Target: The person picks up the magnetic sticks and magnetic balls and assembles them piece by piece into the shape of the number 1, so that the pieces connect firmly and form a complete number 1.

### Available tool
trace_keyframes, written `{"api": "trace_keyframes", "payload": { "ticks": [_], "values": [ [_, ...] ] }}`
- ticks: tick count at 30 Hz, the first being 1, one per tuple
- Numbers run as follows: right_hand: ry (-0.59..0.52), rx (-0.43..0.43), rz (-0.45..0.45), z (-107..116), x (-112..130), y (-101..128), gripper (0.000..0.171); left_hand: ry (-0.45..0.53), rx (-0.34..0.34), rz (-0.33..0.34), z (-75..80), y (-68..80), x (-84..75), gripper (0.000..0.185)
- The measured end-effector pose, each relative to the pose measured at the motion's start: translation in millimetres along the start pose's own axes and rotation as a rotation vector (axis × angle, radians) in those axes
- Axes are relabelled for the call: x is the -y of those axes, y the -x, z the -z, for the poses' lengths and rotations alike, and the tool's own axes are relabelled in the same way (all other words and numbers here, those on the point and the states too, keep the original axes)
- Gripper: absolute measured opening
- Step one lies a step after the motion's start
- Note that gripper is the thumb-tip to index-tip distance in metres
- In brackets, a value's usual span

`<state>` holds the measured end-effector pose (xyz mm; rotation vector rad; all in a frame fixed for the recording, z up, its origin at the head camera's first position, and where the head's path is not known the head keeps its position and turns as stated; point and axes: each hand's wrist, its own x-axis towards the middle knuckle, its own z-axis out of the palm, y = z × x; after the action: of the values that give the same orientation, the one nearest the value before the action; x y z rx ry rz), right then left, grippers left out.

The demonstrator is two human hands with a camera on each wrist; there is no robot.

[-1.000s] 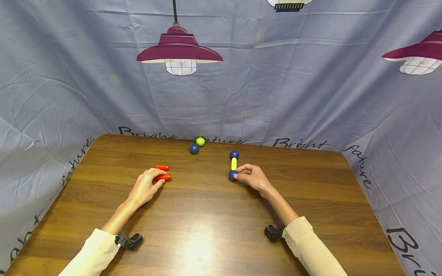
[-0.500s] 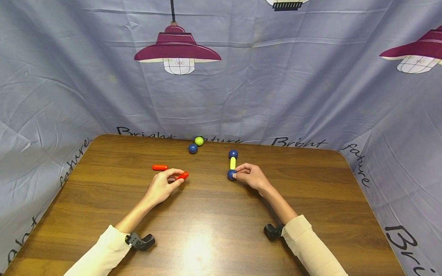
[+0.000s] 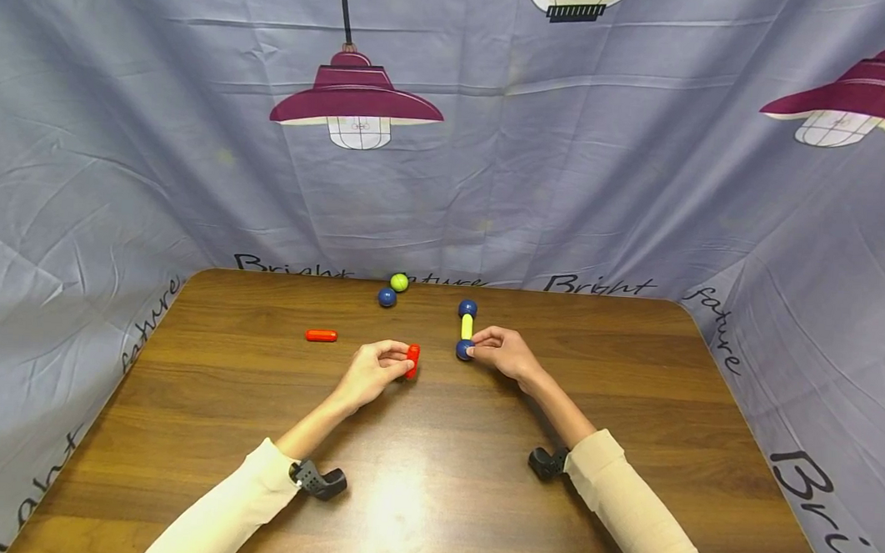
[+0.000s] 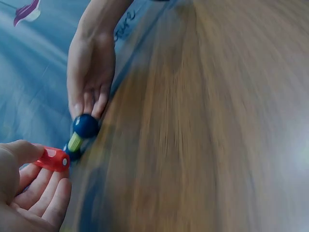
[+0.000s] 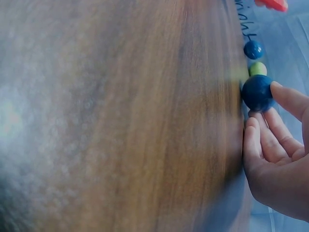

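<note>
My left hand (image 3: 377, 372) pinches a short red rod (image 3: 411, 360) (image 4: 54, 159) and holds it just left of a small dumbbell-like piece: a yellow rod (image 3: 466, 326) with a blue ball at each end. My right hand (image 3: 504, 354) grips the near blue ball (image 3: 464, 350) (image 5: 257, 92) between thumb and fingers. The far blue ball (image 3: 467, 309) rests on the wooden table (image 3: 433, 460). In the left wrist view the red rod's end sits close to the near blue ball (image 4: 85, 125).
A second red rod (image 3: 322, 335) lies on the table to the left. A loose blue ball (image 3: 387, 297) and a green ball (image 3: 400, 282) sit near the far edge. Grey printed cloth (image 3: 118, 168) walls the table on three sides.
My left hand has lifted one red rod from beside the other and carried it right, towards the dumbbell piece. The right hand has kept its grip on the near blue ball.
</note>
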<state>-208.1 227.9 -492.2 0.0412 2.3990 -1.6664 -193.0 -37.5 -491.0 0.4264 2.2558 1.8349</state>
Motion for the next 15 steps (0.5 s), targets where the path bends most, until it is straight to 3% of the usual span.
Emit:
{"api": "trace_keyframes", "payload": {
  "ticks": [7,15],
  "values": [
    [-0.008,-0.002,-0.011,-0.2,-1.6,-0.6,0.028,0.101,0.106,0.05,-27.6,1.1,-24.4,0.03],
    [-0.002,-0.005,-0.012,-0.5,-2.9,-2.7,0.028,0.186,0.126,0.097,-50.3,-0.5,-33.1,0.03]
  ]
}}
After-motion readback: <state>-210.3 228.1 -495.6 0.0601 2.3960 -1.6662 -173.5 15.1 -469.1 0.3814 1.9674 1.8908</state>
